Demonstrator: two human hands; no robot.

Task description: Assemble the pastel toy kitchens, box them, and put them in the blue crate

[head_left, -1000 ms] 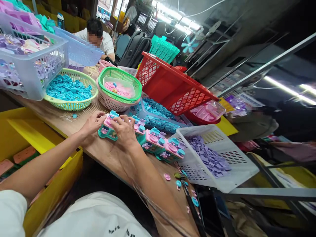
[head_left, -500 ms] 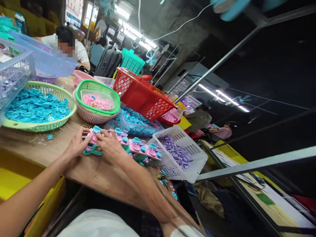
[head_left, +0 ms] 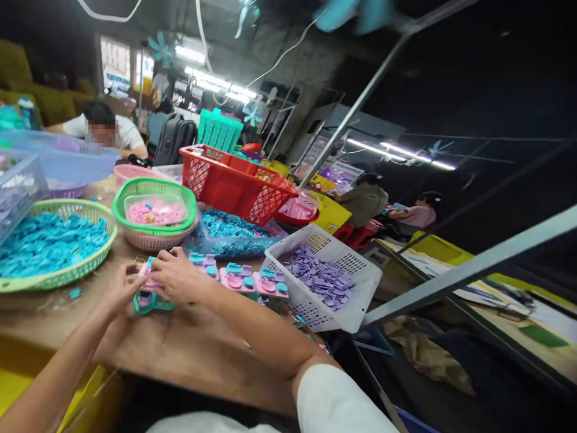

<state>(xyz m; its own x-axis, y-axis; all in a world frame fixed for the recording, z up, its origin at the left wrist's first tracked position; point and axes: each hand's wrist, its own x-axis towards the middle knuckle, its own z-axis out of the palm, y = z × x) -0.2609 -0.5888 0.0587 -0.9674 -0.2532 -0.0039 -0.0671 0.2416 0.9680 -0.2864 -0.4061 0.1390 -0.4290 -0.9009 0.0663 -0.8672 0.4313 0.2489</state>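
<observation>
At the near part of the table, a small plastic toy in pink and teal is held between both hands. The fingers of my left hand close on its left side. My right hand grips it from above and the right, its fingers bent over the pink top and hiding much of it. To the right of my right hand stands a row of similar pink, teal and lilac toys, partly covered by my right forearm.
Left is a yellow-green basket of blue pieces. Behind my hands are a green basket with pink pieces, a clear bin of blue parts and a red crate. A white basket of purple pieces stands right. A person sits across.
The view has shifted and levelled somewhat. The toy's pink top looks more raised from its teal base. My right hand is more curled over it, and both hands stay on it.
</observation>
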